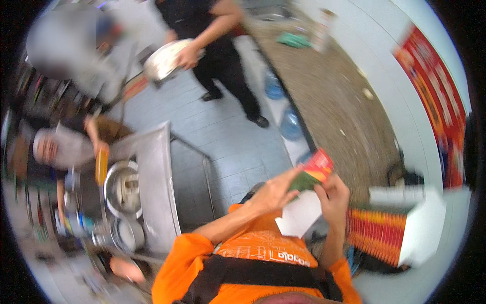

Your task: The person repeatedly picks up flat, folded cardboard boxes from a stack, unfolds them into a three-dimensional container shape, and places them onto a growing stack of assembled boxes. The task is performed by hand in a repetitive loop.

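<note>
A small folding carton (318,167), printed red, yellow and green, is in front of my chest, with a white unprinted panel hanging toward me. My left hand (276,192) grips its left side, fingers reaching over the green part. On the opposite side, my right hand (335,195) pinches the edge with thumb and bent fingers. Motion blur hides the exact fingertip contact. Close to my right forearm is a row of flat cartons (377,234) in red, orange and yellow, packed tightly together, with white panels at its end.
A brown counter (329,96) runs along the wall, with a green bag (293,39) on it. Large blue water bottles (290,124) stand below. At left, a metal table (157,172) holds a steel bowl (115,190) and a pot (127,234). Several people work nearby, one carrying a bowl (164,61).
</note>
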`<action>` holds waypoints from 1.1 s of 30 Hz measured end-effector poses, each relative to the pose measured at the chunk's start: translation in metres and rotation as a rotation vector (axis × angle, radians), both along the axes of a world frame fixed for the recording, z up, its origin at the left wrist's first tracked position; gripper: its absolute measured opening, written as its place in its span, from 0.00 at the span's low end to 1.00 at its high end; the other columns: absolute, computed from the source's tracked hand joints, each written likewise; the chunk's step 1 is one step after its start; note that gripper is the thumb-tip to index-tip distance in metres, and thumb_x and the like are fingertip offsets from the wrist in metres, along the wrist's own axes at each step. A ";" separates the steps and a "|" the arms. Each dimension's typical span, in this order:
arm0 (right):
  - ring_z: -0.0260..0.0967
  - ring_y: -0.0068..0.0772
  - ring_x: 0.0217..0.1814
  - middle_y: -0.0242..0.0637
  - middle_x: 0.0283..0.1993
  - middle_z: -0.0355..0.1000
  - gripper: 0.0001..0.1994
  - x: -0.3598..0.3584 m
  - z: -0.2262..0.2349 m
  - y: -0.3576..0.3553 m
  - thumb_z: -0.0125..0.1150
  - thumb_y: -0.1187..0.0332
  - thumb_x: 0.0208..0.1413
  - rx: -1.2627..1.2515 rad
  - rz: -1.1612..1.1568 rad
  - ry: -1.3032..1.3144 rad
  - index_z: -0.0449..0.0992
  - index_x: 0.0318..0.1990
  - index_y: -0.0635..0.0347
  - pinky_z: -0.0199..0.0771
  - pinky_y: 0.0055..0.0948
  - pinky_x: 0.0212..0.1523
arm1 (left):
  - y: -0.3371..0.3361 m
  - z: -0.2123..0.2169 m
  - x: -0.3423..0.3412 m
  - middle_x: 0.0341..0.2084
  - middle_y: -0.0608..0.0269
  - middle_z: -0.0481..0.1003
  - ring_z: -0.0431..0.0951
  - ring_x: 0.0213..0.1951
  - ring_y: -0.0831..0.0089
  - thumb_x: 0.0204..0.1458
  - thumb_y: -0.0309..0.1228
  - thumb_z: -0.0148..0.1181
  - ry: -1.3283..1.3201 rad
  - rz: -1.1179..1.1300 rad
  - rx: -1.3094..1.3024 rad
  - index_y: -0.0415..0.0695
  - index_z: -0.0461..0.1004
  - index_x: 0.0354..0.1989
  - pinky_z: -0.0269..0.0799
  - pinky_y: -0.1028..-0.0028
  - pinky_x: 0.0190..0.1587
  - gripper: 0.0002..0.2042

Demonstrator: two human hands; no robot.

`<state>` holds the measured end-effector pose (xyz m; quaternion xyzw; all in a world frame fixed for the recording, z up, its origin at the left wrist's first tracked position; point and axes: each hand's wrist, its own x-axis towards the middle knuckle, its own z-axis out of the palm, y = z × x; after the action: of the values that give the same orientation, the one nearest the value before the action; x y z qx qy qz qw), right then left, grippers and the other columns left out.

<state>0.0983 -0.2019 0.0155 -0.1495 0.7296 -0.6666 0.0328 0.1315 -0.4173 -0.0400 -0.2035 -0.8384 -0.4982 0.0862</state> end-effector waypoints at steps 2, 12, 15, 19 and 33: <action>0.68 0.24 0.43 0.32 0.38 0.68 0.11 0.002 -0.018 0.014 0.63 0.86 0.56 0.031 -0.022 0.017 0.67 0.33 0.62 0.70 0.25 0.48 | 0.006 -0.002 0.002 0.70 0.40 0.63 0.67 0.69 0.45 0.58 0.30 0.65 -0.009 -0.007 0.010 0.37 0.52 0.75 0.65 0.54 0.70 0.38; 0.73 0.25 0.46 0.35 0.42 0.74 0.16 0.016 -0.069 -0.012 0.65 0.77 0.62 -0.125 -0.014 -0.101 0.71 0.55 0.68 0.72 0.26 0.52 | 0.028 -0.018 0.009 0.70 0.38 0.61 0.64 0.70 0.44 0.59 0.32 0.64 -0.008 0.183 0.119 0.36 0.51 0.75 0.66 0.55 0.69 0.38; 0.73 0.26 0.50 0.36 0.46 0.77 0.19 0.013 -0.032 -0.035 0.65 0.78 0.60 -0.438 -0.062 -0.238 0.72 0.58 0.69 0.72 0.27 0.55 | 0.023 -0.011 0.009 0.71 0.40 0.60 0.62 0.72 0.46 0.61 0.33 0.62 0.038 0.151 0.158 0.37 0.50 0.75 0.68 0.54 0.67 0.38; 0.77 0.38 0.50 0.40 0.50 0.79 0.09 0.003 -0.039 0.004 0.62 0.83 0.54 0.005 0.241 -0.206 0.82 0.43 0.68 0.70 0.36 0.62 | 0.001 -0.015 0.008 0.72 0.45 0.61 0.62 0.72 0.50 0.68 0.47 0.53 -0.318 0.098 0.768 0.42 0.48 0.77 0.71 0.51 0.65 0.36; 0.54 0.43 0.77 0.48 0.77 0.55 0.27 0.028 -0.079 0.029 0.46 0.72 0.72 -0.059 -0.121 -0.416 0.53 0.75 0.67 0.54 0.41 0.75 | -0.055 -0.039 0.019 0.70 0.50 0.62 0.63 0.69 0.62 0.63 0.41 0.62 -0.901 -0.011 0.681 0.43 0.44 0.79 0.59 0.62 0.71 0.42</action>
<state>0.1263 -0.1724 -0.0636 0.0342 0.6947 -0.7051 0.1383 0.1505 -0.4723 -0.0790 0.0643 -0.5834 -0.7787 -0.2219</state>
